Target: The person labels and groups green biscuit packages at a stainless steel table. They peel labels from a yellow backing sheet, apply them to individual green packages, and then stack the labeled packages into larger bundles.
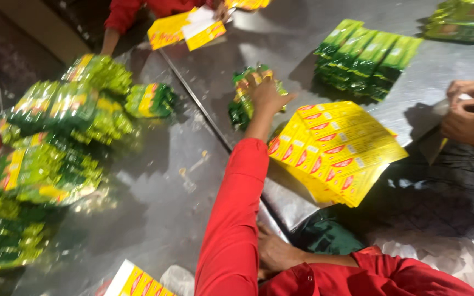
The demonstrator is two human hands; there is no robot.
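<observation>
From the head view, our right hand (266, 94) lies spread, fingers apart, on a small bundle of green sachets (242, 101) on the steel table (303, 38), at eleven o'clock from the yellow flat cartons (336, 148). We judge the bundle light, soft and slippery; pinching across its middle seems best. Our left hand (274, 253) rests low against the table edge, grip unclear.

left hand (265, 94): arm in red sleeve stretched out, palm down on small bundle of green sachets (242, 101) on steel table (281, 38) | right hand (272, 253): resting near body, grip hidden | fanned yellow flat cartons (336, 148): just right of that bundle | green packet stacks (366, 57): beyond the cartons
</observation>
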